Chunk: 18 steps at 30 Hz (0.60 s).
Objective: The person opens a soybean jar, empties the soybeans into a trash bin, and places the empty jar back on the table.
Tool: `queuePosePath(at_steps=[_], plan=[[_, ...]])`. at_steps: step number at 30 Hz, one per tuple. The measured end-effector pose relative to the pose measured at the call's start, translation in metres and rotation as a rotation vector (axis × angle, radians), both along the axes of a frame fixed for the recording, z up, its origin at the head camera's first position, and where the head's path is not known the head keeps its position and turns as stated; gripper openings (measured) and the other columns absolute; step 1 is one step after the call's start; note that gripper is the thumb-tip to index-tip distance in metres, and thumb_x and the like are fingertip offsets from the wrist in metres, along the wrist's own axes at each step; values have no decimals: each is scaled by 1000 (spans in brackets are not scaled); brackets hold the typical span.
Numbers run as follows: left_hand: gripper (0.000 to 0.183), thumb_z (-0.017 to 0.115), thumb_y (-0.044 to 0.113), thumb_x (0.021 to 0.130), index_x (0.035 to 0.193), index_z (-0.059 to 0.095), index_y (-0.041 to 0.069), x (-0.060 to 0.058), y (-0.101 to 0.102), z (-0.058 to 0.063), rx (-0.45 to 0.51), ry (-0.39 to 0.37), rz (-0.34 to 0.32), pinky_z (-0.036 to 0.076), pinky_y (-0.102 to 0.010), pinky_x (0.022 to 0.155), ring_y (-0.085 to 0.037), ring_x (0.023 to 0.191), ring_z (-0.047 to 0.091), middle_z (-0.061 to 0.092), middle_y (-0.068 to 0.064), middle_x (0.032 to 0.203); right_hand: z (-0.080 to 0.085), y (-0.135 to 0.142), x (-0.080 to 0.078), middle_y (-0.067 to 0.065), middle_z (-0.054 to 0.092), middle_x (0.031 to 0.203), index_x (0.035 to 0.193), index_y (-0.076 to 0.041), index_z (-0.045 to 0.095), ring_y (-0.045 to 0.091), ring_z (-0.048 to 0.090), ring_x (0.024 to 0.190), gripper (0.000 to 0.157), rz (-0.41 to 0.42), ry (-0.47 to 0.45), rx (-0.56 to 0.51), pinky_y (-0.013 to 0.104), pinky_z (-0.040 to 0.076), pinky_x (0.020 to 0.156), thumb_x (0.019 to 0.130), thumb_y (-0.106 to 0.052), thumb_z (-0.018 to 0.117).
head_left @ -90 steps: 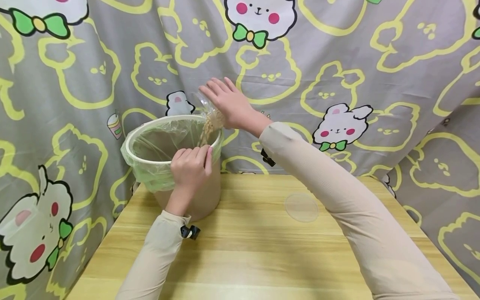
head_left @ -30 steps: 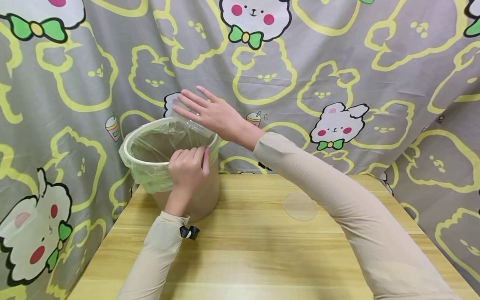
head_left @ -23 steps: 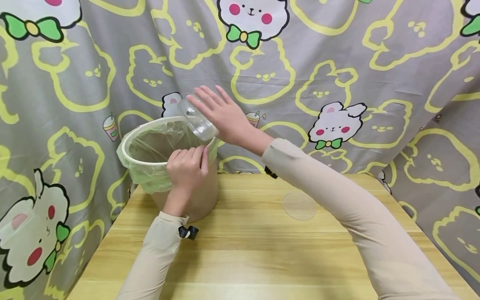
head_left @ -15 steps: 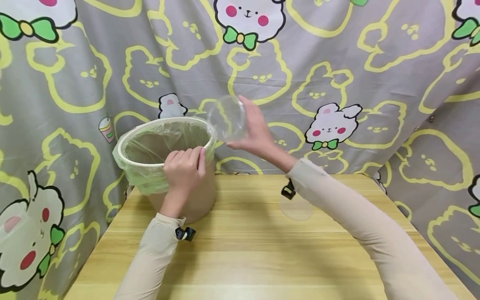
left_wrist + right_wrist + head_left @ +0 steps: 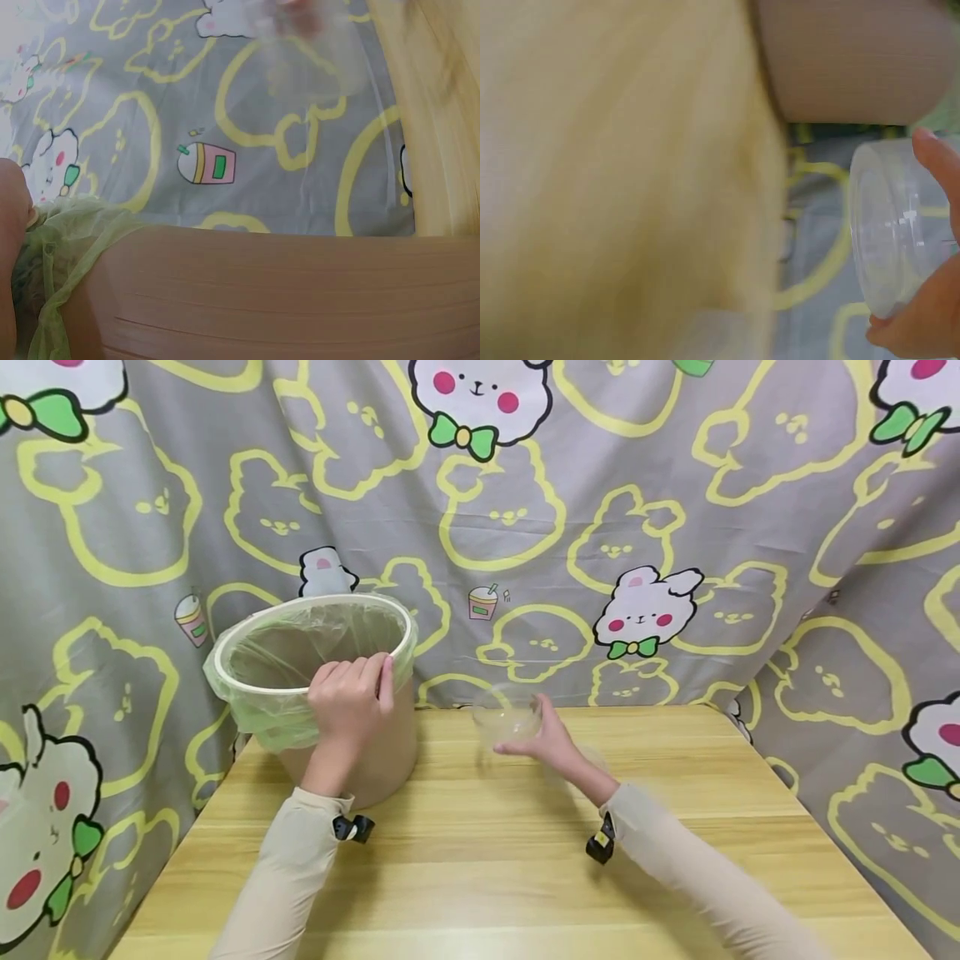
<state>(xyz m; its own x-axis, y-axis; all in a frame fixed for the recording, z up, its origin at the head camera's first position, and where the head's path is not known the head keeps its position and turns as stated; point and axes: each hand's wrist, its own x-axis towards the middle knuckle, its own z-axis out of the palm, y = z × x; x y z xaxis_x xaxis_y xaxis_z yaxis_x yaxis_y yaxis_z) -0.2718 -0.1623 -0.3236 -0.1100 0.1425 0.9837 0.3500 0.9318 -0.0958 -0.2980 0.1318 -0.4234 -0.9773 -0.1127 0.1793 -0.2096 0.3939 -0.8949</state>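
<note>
My left hand [image 5: 348,702] grips the near right rim of a beige trash bin [image 5: 386,743], its fingers over the pale green liner bag [image 5: 277,718]. The bag is folded outward over the white rim. My right hand [image 5: 551,739] holds a clear plastic tub [image 5: 506,714] upright, close over the back of the table, thumb and fingers round its side. In the right wrist view the see-through tub [image 5: 892,225] shows nothing inside. A clear round lid [image 5: 596,755] lies flat on the table, partly hidden behind the right wrist.
The wooden table [image 5: 480,877] ends at a grey patterned curtain [image 5: 637,460] that hangs behind and on both sides. The bin stands at the table's back left corner. Each wrist carries a small black camera mount.
Three seconds ago the right hand tipped the tub over the bin, tan bits falling out. It has since turned the emptied tub upright and brought it right and down. The left hand kept its grip.
</note>
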Motion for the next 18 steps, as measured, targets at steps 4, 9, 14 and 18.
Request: queuePosePath(at_steps=[4,9,14,18], plan=[[22,60,17,95,82,73,5,0,-1,0,1,-15,8,51,-41,67,-30,55,60,64,-9,62,-25,-3,4,32,33,157,159,-2,18,49,40,142,128,27,-54,3,58,35,118,62,-21,99],[23,60,18,96,82,73,5,1,0,1,8,-17,8,50,-41,67,-30,55,61,65,-10,62,-42,-8,8,33,32,157,159,0,18,51,35,145,126,40,-69,4,61,31,119,64,-19,98],[22,60,17,95,82,73,5,2,0,2,12,-14,10,50,-41,67,-30,55,61,65,-10,62,-52,-10,16,32,31,159,160,-1,16,50,34,147,129,72,-123,30,59,28,121,64,-22,98],[22,60,17,95,83,73,5,2,1,1,8,-26,11,50,-41,67,-30,55,61,65,-10,62,-56,-8,20,35,31,157,159,0,16,50,34,146,129,75,-154,2,59,28,121,62,-17,99]])
